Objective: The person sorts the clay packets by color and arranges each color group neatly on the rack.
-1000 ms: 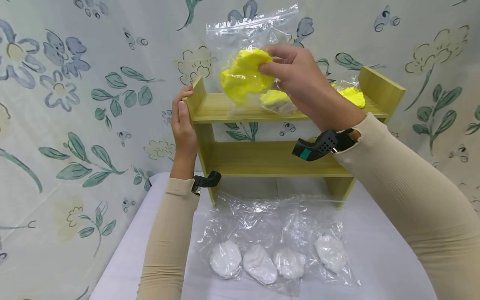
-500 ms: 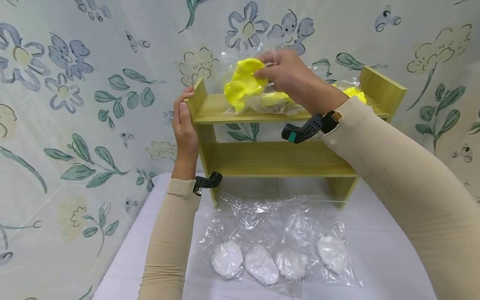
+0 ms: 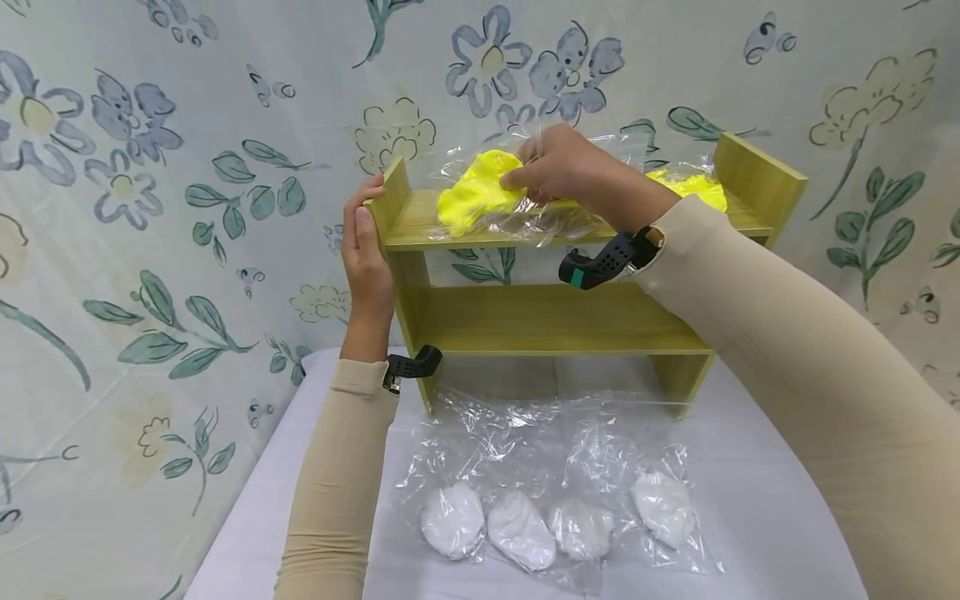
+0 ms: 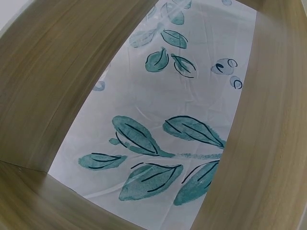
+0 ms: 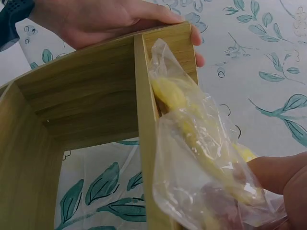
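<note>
My right hand [image 3: 558, 171] pinches a clear zip bag holding a flattened lump of bright yellow clay-like material [image 3: 476, 193]. The bag overlaps the left part of the top board of a small wooden shelf [image 3: 555, 318]. In the right wrist view the bagged yellow lump [image 5: 192, 129] lies along the board's edge, with my thumb [image 5: 278, 172] against the plastic. My left hand [image 3: 367, 254] holds the shelf's left side panel near its top, fingers over the outer edge. Another bagged yellow lump [image 3: 693, 187] lies at the shelf's right end, partly behind my right forearm.
Several clear bags with white lumps [image 3: 453, 521] lie in a row on the white-covered table [image 3: 750, 500] before the shelf. A floral cloth [image 3: 187, 108] hangs behind. The left wrist view shows the shelf's wooden boards [image 4: 259, 120] and the cloth between them.
My right hand has lowered the bagged yellow lump from above the shelf to its top board. The bag's upright zip top has folded down. My left hand keeps its place.
</note>
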### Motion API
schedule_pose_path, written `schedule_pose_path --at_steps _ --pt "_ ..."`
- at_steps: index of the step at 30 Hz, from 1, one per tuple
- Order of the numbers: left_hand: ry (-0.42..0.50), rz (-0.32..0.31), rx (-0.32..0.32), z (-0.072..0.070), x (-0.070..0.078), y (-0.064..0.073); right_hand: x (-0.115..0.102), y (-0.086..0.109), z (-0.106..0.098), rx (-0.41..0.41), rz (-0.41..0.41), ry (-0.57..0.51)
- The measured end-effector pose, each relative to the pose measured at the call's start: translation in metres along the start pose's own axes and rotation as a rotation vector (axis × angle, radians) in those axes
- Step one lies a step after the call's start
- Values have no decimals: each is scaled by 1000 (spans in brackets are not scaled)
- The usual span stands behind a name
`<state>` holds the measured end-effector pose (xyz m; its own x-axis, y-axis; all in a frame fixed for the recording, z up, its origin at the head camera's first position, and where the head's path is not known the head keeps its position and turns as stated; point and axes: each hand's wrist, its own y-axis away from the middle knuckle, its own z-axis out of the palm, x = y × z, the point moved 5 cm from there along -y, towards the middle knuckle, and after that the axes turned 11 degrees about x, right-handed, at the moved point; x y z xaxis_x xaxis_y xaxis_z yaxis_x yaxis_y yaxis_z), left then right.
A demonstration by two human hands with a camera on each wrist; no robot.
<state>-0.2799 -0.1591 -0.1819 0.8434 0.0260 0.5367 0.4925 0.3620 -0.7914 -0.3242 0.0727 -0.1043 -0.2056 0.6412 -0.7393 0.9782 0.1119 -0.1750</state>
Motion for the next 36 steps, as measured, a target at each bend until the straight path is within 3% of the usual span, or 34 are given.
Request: schedule_pose_path --at_steps 3,8,13,25,36 --pt "-10 -2 1 0 0 0 -3 0 2 16 -39 71" --pt "16 -3 -3 1 -1 1 -5 -1 3 71 -93 279" --pt "17 -16 -6 3 -1 3 0 0 0 107 -86 377" --pt "-14 -7 -15 4 1 3 4 13 -24 124 -156 477" --pt "-12 -15 -3 -1 1 2 11 39 -52 197 -176 345"
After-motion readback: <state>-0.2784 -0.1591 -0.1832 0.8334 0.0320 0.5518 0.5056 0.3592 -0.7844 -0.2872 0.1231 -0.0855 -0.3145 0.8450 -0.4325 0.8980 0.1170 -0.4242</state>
